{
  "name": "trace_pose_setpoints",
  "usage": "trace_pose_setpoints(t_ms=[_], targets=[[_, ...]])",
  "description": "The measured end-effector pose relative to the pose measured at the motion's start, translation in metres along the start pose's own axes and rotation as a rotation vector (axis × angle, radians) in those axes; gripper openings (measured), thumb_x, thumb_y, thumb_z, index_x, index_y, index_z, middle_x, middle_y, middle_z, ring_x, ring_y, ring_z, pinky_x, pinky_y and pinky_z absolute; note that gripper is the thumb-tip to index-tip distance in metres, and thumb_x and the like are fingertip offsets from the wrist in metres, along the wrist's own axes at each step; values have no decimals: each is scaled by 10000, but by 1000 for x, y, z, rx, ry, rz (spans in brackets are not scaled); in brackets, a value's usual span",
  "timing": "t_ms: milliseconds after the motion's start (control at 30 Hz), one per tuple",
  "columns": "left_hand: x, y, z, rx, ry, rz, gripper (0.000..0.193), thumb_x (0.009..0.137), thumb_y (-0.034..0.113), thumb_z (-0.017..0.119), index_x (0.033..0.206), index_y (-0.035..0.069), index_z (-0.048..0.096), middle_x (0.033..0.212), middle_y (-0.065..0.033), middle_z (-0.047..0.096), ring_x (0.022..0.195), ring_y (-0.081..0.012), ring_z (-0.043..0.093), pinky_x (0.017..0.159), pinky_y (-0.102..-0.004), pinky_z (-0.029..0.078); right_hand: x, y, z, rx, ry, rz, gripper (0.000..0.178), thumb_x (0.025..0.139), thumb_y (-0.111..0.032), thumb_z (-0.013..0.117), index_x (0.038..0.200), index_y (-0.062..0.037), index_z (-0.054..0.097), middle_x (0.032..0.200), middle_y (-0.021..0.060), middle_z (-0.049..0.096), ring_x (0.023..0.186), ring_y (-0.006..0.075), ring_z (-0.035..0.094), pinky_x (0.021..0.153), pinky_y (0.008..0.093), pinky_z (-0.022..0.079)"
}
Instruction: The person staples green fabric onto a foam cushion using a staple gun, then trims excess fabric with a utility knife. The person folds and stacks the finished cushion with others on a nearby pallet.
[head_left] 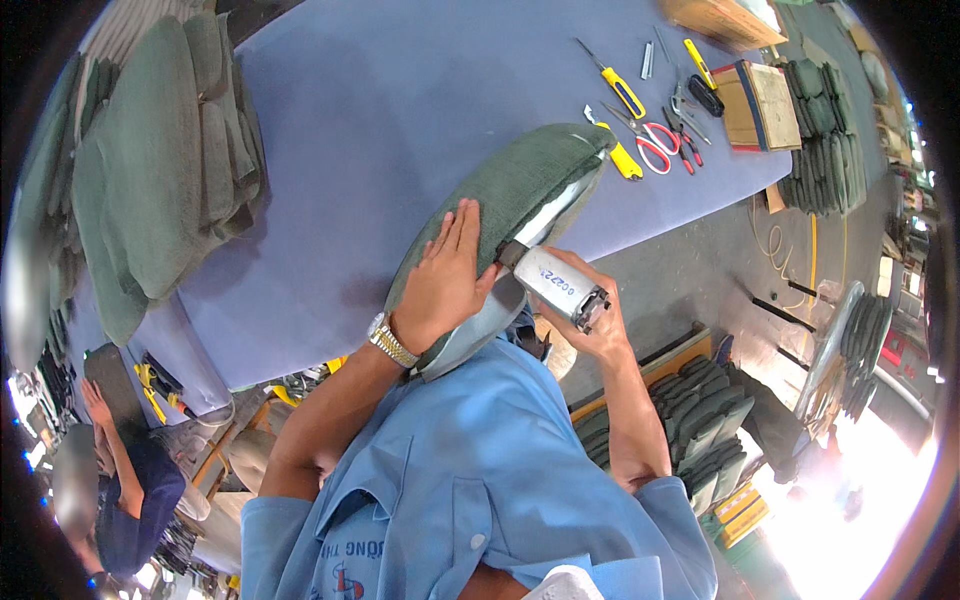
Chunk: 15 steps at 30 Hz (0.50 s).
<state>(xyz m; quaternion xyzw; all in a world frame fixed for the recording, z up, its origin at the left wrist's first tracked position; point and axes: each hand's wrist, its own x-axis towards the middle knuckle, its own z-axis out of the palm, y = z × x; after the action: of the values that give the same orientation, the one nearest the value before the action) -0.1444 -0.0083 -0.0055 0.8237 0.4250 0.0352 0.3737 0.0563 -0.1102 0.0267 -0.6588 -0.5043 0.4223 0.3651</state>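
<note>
The tool [562, 288] hides the right hand's [608, 328] fingertips. The left hand [445, 278] covers a patch of the pad [520, 175], whose underside is out of sight. A carton [722, 20] is cut by the upper edge; a co-worker's head [75, 485] is blurred.

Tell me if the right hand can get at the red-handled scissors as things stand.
Probably not yet: the right hand is gripping the staple gun. Otherwise the way looks free; the red-handled scissors lie uncovered on the table, near the far tip of the green cushion.
</note>
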Motion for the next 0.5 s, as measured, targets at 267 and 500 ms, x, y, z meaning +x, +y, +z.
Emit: trace_pose_setpoints(t_ms=[267, 500], targets=[[3, 0, 8, 12, 10, -35, 879, 916, 205, 705, 1593, -37, 200, 1629, -264, 311, 1494, -430, 348, 1154, -545, 407, 6, -4, 4, -15, -2, 21, 610, 714, -28, 779, 1305, -39, 630, 1135, 164, 730, 1051, 313, 738, 905, 358, 564], [4, 2, 2, -12, -25, -44, 888, 917, 200, 705, 1602, -21, 185, 1645, -247, 292, 1515, -409, 321, 1179, -551, 383, -4, -5, 5, -66, 9, 4, 570, 774, -36, 784, 1322, 1, 631, 1171, 153, 734, 1069, 183, 718, 910, 318, 556]])
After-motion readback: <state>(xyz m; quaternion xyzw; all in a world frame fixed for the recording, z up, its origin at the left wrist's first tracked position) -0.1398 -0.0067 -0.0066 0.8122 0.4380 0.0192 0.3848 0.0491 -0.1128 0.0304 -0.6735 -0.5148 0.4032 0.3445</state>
